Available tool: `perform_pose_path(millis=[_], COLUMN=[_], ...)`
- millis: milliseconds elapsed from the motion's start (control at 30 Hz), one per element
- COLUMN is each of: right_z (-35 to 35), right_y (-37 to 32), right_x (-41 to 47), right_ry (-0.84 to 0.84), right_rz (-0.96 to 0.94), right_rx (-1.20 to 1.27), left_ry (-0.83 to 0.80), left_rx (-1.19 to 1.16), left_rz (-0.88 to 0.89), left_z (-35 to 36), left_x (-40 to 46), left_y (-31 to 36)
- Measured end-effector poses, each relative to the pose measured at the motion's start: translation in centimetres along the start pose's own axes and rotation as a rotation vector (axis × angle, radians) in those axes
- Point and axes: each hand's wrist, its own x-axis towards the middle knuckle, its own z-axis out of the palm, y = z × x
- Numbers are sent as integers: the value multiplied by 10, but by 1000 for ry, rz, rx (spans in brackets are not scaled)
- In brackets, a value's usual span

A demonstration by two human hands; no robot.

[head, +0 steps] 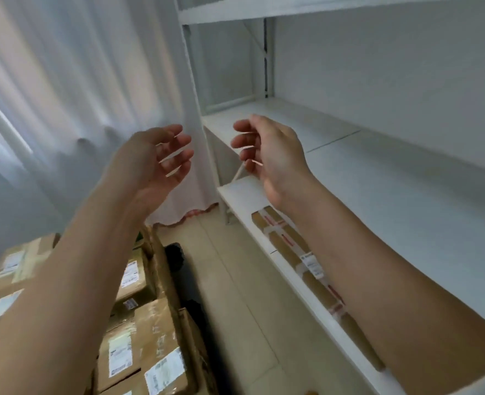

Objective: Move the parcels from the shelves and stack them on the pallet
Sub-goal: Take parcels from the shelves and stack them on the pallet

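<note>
both hands are raised in front of the white shelving unit (pixel 349 155), palms facing each other and apart. the left hand (pixel 152 163) has its fingers loosely spread and holds nothing. the right hand (pixel 267 155) has its fingers loosely curled, also holding nothing. one brown taped parcel (pixel 286 240) lies on the lower shelf, partly hidden under the right forearm. a stack of labelled brown parcels (pixel 147 343) sits low on the left, over the black pallet (pixel 175 256), with white curtains (pixel 64 95) behind
</note>
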Motion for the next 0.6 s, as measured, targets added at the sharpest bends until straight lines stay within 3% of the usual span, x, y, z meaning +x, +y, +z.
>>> perform_pose_path(millis=[333, 600], right_z=[-159, -292], right_y=[-105, -179], right_x=[-203, -427], right_ry=[517, 892], right_rz=[-296, -448], right_rx=[-170, -241], left_ry=[-597, -1057], left_rx=[28, 71], left_rz=[-76, -30], left_z=[178, 311], left_x=[-171, -406], left_y=[-41, -81])
